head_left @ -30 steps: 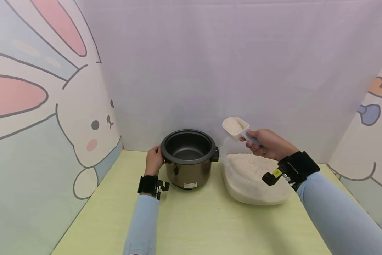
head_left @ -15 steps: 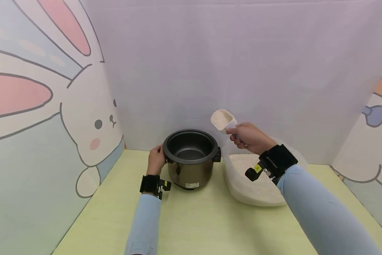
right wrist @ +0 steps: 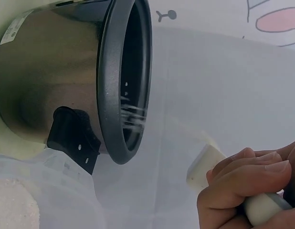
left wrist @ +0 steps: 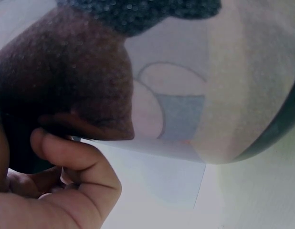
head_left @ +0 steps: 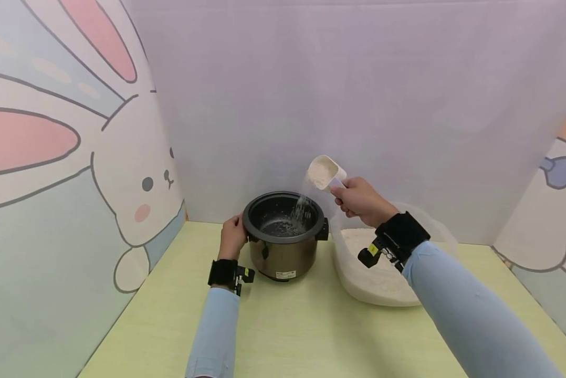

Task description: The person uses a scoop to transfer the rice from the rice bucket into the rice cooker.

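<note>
The rice cooker (head_left: 283,257), brown and glossy with a black inner pot, stands lidless on the table in the head view. My left hand (head_left: 232,236) grips its left side; in the left wrist view, curled fingers (left wrist: 90,167) are at the dark side handle. Above the cooker's right rim, my right hand (head_left: 364,202) holds a white scoop (head_left: 323,173) by its handle. The scoop tilts left, and rice grains (head_left: 302,210) stream from it into the pot. Some grains lie scattered on the pot's bottom. In the right wrist view, fingers (right wrist: 247,183) wrap the scoop handle.
A translucent tub (head_left: 346,283) filled with pale rice stands right of the cooker, partly under my right forearm. The yellow-green table (head_left: 283,331) ends at a pale back curtain (head_left: 245,105). Cartoon-printed side panels (head_left: 136,231) stand left and right.
My right hand has moved left and up from above the tub to the cooker, carrying the scoop. The scoop has tipped, and rice now falls into the pot. My left hand stays on the cooker.
</note>
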{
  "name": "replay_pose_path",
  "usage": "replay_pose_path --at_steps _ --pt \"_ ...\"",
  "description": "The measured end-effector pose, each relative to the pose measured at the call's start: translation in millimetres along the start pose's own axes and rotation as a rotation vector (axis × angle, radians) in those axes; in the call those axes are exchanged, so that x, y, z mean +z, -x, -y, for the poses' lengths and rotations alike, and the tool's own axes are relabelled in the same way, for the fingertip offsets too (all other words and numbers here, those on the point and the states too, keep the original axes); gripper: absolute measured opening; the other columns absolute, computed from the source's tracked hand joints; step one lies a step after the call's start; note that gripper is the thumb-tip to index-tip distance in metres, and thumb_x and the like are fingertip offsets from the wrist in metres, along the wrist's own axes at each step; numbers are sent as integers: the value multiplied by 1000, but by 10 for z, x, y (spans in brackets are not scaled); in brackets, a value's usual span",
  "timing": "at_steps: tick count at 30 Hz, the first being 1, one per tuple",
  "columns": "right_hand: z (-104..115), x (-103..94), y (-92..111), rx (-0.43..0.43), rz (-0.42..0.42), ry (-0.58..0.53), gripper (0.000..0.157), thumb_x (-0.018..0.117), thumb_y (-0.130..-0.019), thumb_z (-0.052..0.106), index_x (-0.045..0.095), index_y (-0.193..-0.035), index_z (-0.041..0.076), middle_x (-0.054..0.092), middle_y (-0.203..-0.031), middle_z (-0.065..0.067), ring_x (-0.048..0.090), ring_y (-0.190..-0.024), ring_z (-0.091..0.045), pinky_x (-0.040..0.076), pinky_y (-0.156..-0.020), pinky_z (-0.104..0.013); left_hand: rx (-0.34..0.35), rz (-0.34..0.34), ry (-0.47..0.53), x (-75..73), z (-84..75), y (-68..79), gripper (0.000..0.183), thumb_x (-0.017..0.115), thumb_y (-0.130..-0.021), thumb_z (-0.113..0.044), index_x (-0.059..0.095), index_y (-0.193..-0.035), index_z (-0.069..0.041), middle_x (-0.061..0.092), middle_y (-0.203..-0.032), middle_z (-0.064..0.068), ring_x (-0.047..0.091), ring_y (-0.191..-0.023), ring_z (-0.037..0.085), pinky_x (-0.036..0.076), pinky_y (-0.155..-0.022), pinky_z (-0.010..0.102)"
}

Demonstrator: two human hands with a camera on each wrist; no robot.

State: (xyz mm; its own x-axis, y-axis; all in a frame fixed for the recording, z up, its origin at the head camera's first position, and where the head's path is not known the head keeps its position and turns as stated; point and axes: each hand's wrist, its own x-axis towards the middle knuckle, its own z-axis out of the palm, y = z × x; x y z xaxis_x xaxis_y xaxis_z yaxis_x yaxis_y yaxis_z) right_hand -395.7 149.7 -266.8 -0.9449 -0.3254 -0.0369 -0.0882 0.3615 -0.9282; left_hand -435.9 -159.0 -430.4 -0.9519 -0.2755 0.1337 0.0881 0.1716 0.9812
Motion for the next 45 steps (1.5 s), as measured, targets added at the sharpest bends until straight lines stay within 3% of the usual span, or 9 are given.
replay_pose_path --at_steps 7,16,26,37,45 --pt "44 19 -17 -4 1 29 27 40 -113 20 49 -117 -5 43 -84 -6 33 -67 -14 31 -59 -30 5 -5 5 11 0 26 39 50 -110 -34 65 -93 -3 47 -67 1 47 -57 15 43 -55 28" --pt "20 55 -75 -23 -24 88 22 41 -112 19 49 -107 -1 44 -83 -6 32 -66 -15 31 -59 -31 5 1 11 9 -20 36 39 49 -110 -35 68 -99 -2 47 -67 1 47 -57 14 44 -56 28" --pt "-16 108 -88 -71 -59 166 24 39 -113 18 51 -115 -3 46 -83 -8 31 -64 -18 32 -61 -33 -9 -3 5 7 -14 44 38 50 -110 -35 67 -99 -2 47 -69 1 48 -59 15 45 -58 28" --pt "-14 138 -150 -73 -72 241 24 41 -113 22 53 -111 1 48 -81 -7 34 -61 -17 34 -59 -32 -10 7 34 -11 -36 52 38 50 -110 -33 68 -99 -1 46 -69 1 48 -59 15 44 -57 28" --pt "-23 149 -153 -120 -91 323 25 40 -112 20 54 -112 -1 46 -83 -8 35 -64 -18 33 -61 -34 -12 10 29 -18 -39 60 39 48 -111 -32 67 -103 1 46 -69 1 47 -58 14 45 -57 28"
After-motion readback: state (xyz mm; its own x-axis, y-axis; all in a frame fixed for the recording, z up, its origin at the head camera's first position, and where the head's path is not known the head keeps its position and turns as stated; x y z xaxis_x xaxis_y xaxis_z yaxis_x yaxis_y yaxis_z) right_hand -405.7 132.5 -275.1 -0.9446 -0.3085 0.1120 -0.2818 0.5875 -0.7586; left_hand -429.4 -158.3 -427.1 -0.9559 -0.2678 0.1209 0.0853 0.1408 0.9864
